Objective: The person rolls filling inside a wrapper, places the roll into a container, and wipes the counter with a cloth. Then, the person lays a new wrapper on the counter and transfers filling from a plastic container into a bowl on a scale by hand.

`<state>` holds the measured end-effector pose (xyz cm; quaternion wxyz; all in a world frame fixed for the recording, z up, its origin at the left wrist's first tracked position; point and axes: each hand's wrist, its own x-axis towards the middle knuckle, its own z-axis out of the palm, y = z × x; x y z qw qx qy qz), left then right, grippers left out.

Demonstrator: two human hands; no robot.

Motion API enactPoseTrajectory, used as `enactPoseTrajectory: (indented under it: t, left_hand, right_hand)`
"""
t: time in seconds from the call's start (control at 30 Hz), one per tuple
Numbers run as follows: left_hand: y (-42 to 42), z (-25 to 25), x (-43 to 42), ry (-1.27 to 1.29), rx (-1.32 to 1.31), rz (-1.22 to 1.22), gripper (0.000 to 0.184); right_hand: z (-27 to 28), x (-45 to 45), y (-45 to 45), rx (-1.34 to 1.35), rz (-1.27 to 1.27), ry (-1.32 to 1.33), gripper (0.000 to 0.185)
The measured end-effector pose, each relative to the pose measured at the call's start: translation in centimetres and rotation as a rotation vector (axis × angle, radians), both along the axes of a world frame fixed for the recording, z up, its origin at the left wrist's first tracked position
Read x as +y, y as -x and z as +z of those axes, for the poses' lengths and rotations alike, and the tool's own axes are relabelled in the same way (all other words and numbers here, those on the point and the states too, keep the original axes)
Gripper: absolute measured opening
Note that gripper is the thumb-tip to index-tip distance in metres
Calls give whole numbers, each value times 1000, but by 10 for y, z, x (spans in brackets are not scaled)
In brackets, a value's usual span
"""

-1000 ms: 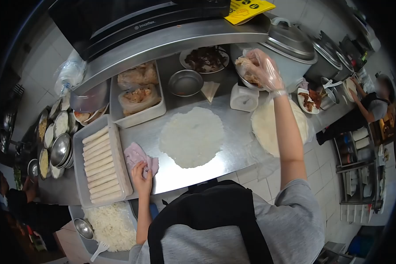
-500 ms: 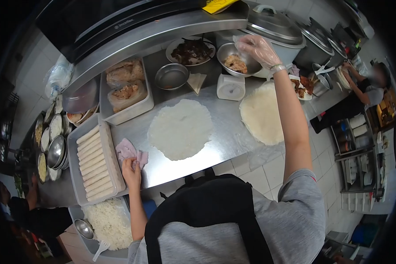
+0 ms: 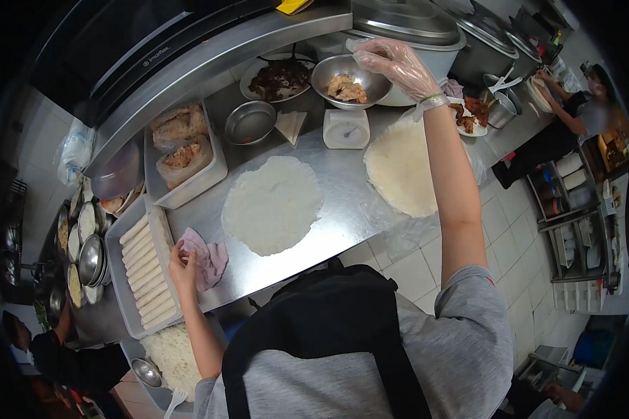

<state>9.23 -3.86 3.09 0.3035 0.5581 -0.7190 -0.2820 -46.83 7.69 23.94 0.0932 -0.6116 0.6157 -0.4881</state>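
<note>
My right hand (image 3: 397, 66), in a clear plastic glove, hovers over the right rim of a metal bowl (image 3: 367, 91) with its fingers stretched out. Pinkish-orange filling (image 3: 346, 89) lies in this bowl, which rests on a white scale (image 3: 346, 130). At the table's left part, my bare left hand (image 3: 183, 267) has its fingers bent round the edge of a pink cloth (image 3: 206, 259). The cloth lies beside a plastic container (image 3: 163, 237) of white rolls (image 3: 145, 269). A thin white round sheet (image 3: 272, 204) lies flat between my hands.
More round sheets (image 3: 402, 167) are stacked on the right. Behind are a filling tub (image 3: 218, 162), a small metal bowl (image 3: 250, 123), a dark-food plate (image 3: 279, 78) and lidded pots (image 3: 405, 21). Shredded white food (image 3: 175, 359) sits front left. Two people (image 3: 587, 119) (image 3: 63, 353) stand at the sides.
The view has shifted, so the table items sit further left. My right hand has lifted off the filling to the bowl's right rim. My left hand has moved to the cloth's left edge.
</note>
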Motion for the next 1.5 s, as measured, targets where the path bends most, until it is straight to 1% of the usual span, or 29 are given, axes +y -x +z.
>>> enactPoseTrajectory:
  t: [0.03, 0.07, 0.1, 0.13, 0.17, 0.2, 0.23, 0.3, 0.33, 0.4, 0.47, 0.53, 0.63, 0.7, 0.77, 0.83, 0.87, 0.93, 0.97, 1.03, 1.17, 1.23, 1.27, 1.33, 1.37, 1.47, 1.5]
  left_hand:
    - [0, -5, -2, 76, 28, 30, 34]
    - [5, -13, 1, 77, 28, 32, 34]
    - [12, -22, 7, -90, 252, 120, 29]
    - [19, -30, 9, -257, 481, 208, 25]
    - [18, -44, 9, -253, 488, 213, 25]
    - [17, -58, 10, -115, 491, 206, 21]
    - [14, -70, 10, 23, 491, 199, 17]
    - [18, -71, 13, 62, 460, 204, 16]
    - [20, -72, 15, 89, 433, 202, 15]
    - [24, -65, 17, 118, 408, 207, 14]
    - [24, -60, 19, 73, 414, 205, 14]
    - [25, -62, 18, 85, 423, 207, 13]
    - [25, -65, 18, 103, 427, 218, 13]
    - [27, -63, 19, 109, 422, 230, 13]
    - [25, -61, 20, 61, 441, 222, 13]
    - [26, -60, 20, 57, 439, 226, 13]
    - [26, -61, 19, 55, 439, 227, 13]
    - [25, -62, 19, 55, 435, 224, 13]
    - [24, -63, 19, 58, 434, 220, 13]
    - [23, -66, 17, 67, 420, 212, 13]
    - [22, -67, 15, 77, 431, 206, 12]
    - [23, -67, 15, 80, 431, 203, 12]
    - [23, -67, 15, 79, 431, 206, 12]
    - [22, -67, 15, 77, 436, 193, 12]
    - [21, -68, 15, 77, 445, 184, 13]
    - [20, -69, 14, 84, 450, 166, 14]
    - [21, -68, 15, 80, 447, 166, 14]
  right_hand:
    - [0, -1, 2, 9, -29, -14, 31]
    - [-1, -2, 3, 18, -56, -27, 29]
    - [-1, -4, 4, 21, -53, -25, 29]
    - [-1, -7, 4, 49, -134, -133, 28]
    - [-3, -12, 5, 78, -213, -242, 27]
    - [-10, -19, 9, 222, -237, -224, 22]
    - [-18, -27, 13, 229, -229, -222, 22]
    - [-26, -39, 14, 445, -224, -364, 26]
    - [-27, -48, 16, 526, -216, -475, 32]
    - [-25, -54, 9, 533, -188, -496, 36]
    - [-28, -61, 8, 534, -163, -520, 40]
    - [-40, -72, 13, 537, -156, -483, 33]
    - [-47, -83, 19, 575, -158, -474, 30]
    - [-41, -81, 15, 585, -175, -468, 28]
    - [-40, -81, 14, 590, -193, -464, 26]
    - [-41, -81, 21, 505, -174, -345, 22]
    - [-38, -80, 22, 503, -172, -346, 22]
    - [-33, -76, 27, 102, -50, -412, 17]
    - [-33, -73, 29, 98, -53, -413, 17]
    - [-32, -69, 33, -170, 26, -419, 16]
    - [-24, -62, 21, -94, -60, -415, 16]
    - [-26, -62, 22, -254, -22, -351, 16]
    - [-27, -62, 24, -257, -25, -351, 16]
    - [-29, -61, 30, -219, -19, -150, 16]
    - [-29, -58, 30, -222, -23, -153, 16]
    - [-25, -50, 32, -387, 51, -63, 21]
    - [-25, -47, 32, -390, 50, -66, 21]
